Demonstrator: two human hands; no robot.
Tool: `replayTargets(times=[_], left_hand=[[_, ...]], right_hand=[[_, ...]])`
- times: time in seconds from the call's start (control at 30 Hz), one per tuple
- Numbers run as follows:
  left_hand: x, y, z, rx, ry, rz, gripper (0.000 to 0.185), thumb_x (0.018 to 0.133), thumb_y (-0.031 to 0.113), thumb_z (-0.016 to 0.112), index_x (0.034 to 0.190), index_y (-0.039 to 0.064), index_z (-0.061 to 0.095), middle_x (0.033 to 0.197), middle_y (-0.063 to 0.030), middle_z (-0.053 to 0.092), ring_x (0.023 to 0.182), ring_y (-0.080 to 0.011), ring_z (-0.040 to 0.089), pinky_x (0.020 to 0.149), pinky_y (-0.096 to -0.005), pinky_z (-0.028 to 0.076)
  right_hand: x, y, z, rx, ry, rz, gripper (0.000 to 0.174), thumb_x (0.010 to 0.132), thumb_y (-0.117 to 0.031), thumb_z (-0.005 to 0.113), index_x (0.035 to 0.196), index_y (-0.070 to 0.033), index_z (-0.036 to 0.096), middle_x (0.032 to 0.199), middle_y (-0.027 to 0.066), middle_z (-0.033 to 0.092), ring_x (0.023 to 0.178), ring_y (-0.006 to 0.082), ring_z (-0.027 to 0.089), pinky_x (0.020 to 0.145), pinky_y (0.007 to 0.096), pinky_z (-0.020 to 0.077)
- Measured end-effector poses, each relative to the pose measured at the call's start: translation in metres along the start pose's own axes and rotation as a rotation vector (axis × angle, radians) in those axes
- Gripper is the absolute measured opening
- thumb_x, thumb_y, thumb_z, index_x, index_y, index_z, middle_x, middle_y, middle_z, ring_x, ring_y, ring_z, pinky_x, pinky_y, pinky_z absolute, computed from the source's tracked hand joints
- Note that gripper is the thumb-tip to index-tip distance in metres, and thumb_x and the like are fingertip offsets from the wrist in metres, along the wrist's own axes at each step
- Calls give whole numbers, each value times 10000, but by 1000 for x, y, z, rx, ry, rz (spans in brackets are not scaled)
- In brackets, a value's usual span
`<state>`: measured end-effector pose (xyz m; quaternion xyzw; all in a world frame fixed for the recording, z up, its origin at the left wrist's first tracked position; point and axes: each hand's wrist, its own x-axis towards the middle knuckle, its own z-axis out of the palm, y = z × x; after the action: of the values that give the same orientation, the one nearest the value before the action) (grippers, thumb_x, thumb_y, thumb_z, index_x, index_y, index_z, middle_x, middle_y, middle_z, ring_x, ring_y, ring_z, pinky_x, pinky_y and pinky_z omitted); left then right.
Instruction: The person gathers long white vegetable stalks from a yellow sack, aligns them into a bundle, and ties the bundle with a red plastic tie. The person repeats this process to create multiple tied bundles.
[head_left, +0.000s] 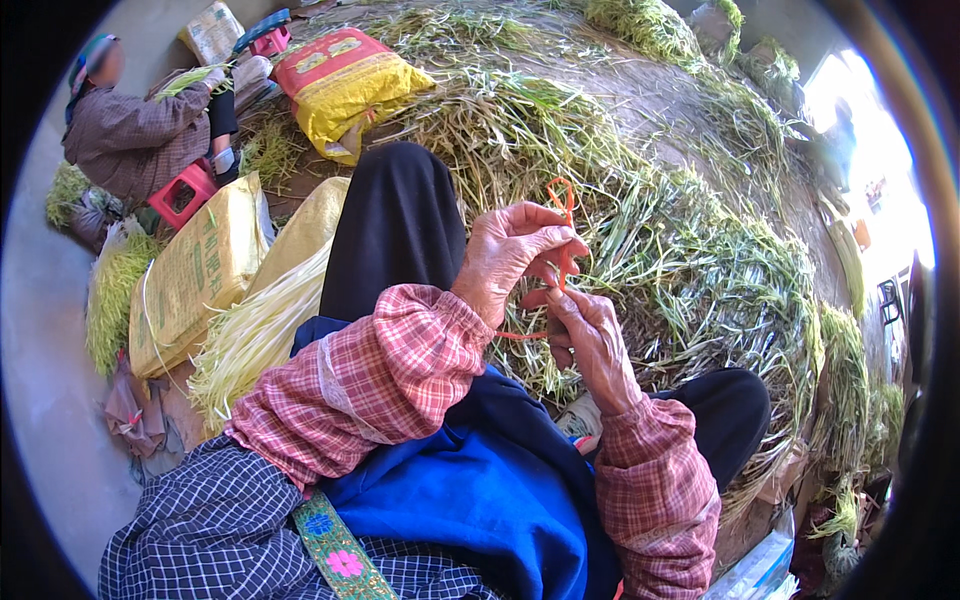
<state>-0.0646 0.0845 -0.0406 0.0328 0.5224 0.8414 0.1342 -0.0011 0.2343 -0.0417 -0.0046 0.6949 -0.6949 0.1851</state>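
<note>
Between my two hands runs an orange plastic string (564, 259), with a loop standing up at its top. My left hand (517, 244) pinches it near the loop between thumb and fingertips. Lower down, my right hand (581, 322) grips the same string between thumb and forefinger. A loose end of it trails to the left under my left wrist. Both hands are raised in front of my knees, above a large heap of green and yellow cut stalks (675, 247). Pale yellow stalks (262, 330) lie in a bunch by my left forearm.
At the upper left a person (142, 135) sits on a pink plastic stool (185, 193), holding stalks. A yellow printed sack (199, 277) stands at my left. A red and yellow sack (349, 90) lies further off. Bundled stalks (844, 382) stand at the right.
</note>
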Motion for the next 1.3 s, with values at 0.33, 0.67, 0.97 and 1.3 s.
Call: replayTargets(times=[0.33,0.67,0.97,1.3], left_hand=[[1,-5,-2,-98,-50,14,97,914,73,704,969,-7,700,758,-68,699,617,-126,669,539,-237,545],[-3,-2,1,-92,-60,-9,102,936,70,681,981,-20,697,717,-28,627,613,-112,601,557,-247,507],[-14,13,8,-115,-7,-16,108,937,84,685,976,-15,707,685,8,574,568,-76,525,485,-209,388],[-44,40,19,-26,192,147,94,921,39,705,978,-35,714,739,-11,656,538,-17,461,472,-188,336]], right_hand=[[1,3,0,10,-29,-37,400,1074,-339,477,1016,4,675,596,-109,340,495,10,288,450,220,226],[2,1,-2,-79,-23,-89,362,1058,-284,492,1028,13,698,623,-56,435,545,39,373,492,241,295],[3,-13,7,-347,3,-268,339,1033,-271,538,956,30,673,632,195,526,559,283,537,565,421,428],[9,-40,26,-458,-182,-344,343,1000,-238,529,796,12,641,697,268,601,686,471,603,595,539,446]])
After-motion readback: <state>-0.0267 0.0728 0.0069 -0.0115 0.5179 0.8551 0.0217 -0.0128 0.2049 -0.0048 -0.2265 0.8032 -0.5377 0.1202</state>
